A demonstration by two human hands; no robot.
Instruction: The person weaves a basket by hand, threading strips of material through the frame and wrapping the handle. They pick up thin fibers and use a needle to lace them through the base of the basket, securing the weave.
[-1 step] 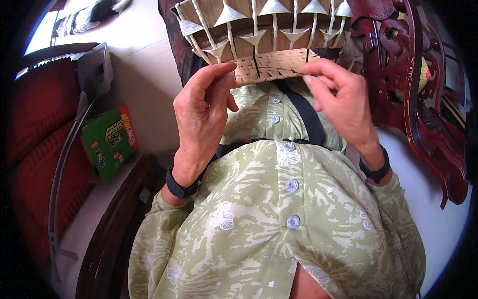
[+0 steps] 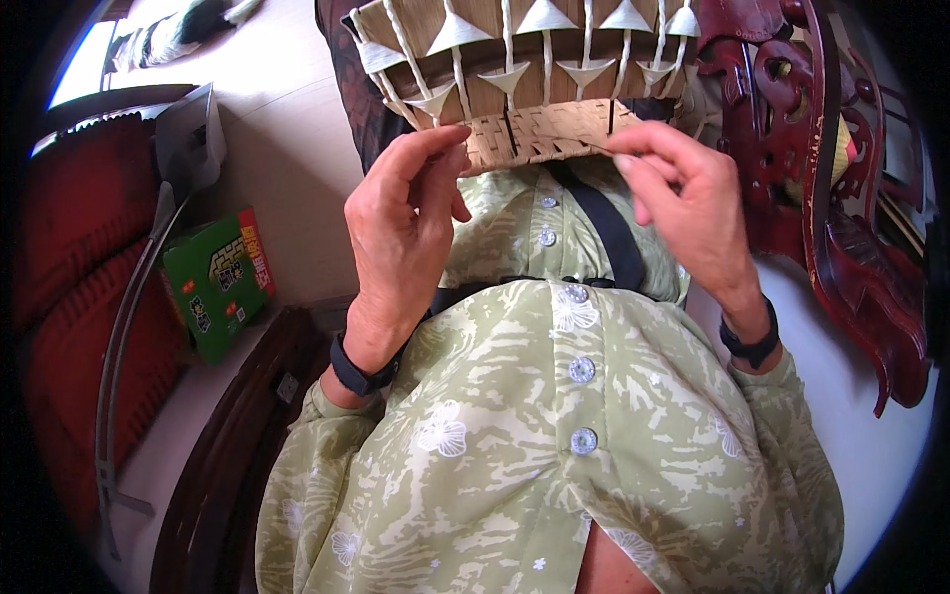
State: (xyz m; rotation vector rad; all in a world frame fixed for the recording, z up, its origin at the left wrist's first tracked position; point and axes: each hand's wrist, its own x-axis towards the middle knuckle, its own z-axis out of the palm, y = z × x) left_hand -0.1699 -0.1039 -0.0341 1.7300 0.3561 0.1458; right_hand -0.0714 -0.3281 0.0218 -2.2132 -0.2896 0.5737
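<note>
With the left hand (image 2: 401,233) pinching the woven basket (image 2: 524,94) rim steady, the right hand (image 2: 683,203) should keep its fingertip pinch on the thin strand (image 2: 597,148) taut and low.

green box (image 2: 220,282) on left floor

Matt woven-straw basket (image 2: 524,89), glossy carved wood chair (image 2: 841,247), soft printed cloth shirt (image 2: 554,436).

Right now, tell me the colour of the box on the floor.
Green box with a red edge, clearest in the head view.
</note>
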